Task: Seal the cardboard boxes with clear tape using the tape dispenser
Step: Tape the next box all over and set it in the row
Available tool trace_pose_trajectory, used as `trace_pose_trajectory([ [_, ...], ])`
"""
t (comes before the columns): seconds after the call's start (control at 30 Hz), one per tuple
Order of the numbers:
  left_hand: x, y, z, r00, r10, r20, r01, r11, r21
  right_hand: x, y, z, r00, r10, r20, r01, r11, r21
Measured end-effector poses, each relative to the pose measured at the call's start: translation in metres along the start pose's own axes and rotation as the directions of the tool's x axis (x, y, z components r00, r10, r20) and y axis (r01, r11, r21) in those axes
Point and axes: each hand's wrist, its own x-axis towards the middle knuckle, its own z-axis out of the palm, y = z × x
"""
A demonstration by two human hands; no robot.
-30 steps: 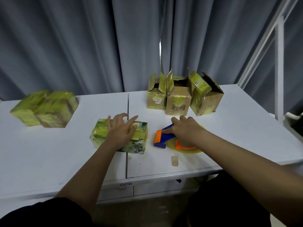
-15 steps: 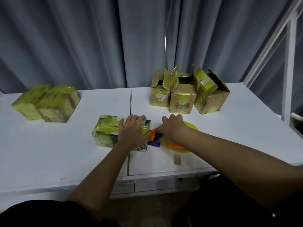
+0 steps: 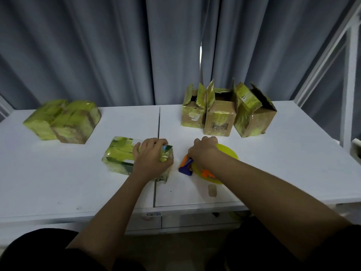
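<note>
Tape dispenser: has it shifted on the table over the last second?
Cannot tell. The camera moved, but the tape dispenser sits about as far right of the table seam and beyond the small tan piece as before.

My right hand (image 3: 205,151) covers most of the tape dispenser (image 3: 186,166); my left hand (image 3: 151,159) hides the near box's (image 3: 121,153) right end.

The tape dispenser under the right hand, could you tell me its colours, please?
The tape dispenser is blue and orange, seen in the head view.
</note>
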Motion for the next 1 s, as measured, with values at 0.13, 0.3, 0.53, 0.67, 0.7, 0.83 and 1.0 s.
trace_pose_trajectory([
  [0.13, 0.002, -0.017, -0.011, 0.987, -0.009, 0.163, 0.004, 0.999, 0.032, -0.008, 0.011, 0.008, 0.991, -0.085, -0.108, 0.092, 0.994, 0.056],
  [0.3, 0.003, -0.012, -0.011, 0.986, -0.03, 0.165, 0.031, 0.999, -0.007, -0.024, 0.011, 0.009, 0.967, -0.111, -0.228, 0.123, 0.992, 0.037],
  [0.53, 0.002, -0.013, -0.008, 0.99, -0.036, 0.134, 0.04, 0.999, -0.033, -0.038, 0.026, 0.021, 0.947, -0.022, -0.32, 0.033, 0.999, 0.03],
  [0.67, 0.002, -0.009, -0.009, 0.988, -0.063, 0.141, 0.068, 0.997, -0.027, -0.04, 0.05, 0.033, 0.907, 0.009, -0.422, -0.081, 0.985, -0.153],
  [0.7, 0.002, -0.009, -0.009, 0.987, -0.066, 0.145, 0.07, 0.997, -0.023, -0.038, 0.054, 0.038, 0.89, 0.035, -0.454, -0.129, 0.976, -0.178],
  [0.83, 0.002, -0.008, -0.009, 0.987, -0.077, 0.139, 0.081, 0.996, -0.023, -0.016, 0.049, 0.059, 0.741, 0.151, -0.654, -0.233, 0.972, -0.04],
  [1.0, 0.002, -0.006, -0.011, 0.985, -0.099, 0.144, 0.103, 0.994, -0.022, 0.005, -0.013, 0.095, 0.695, 0.107, -0.711, -0.167, 0.986, -0.015],
])
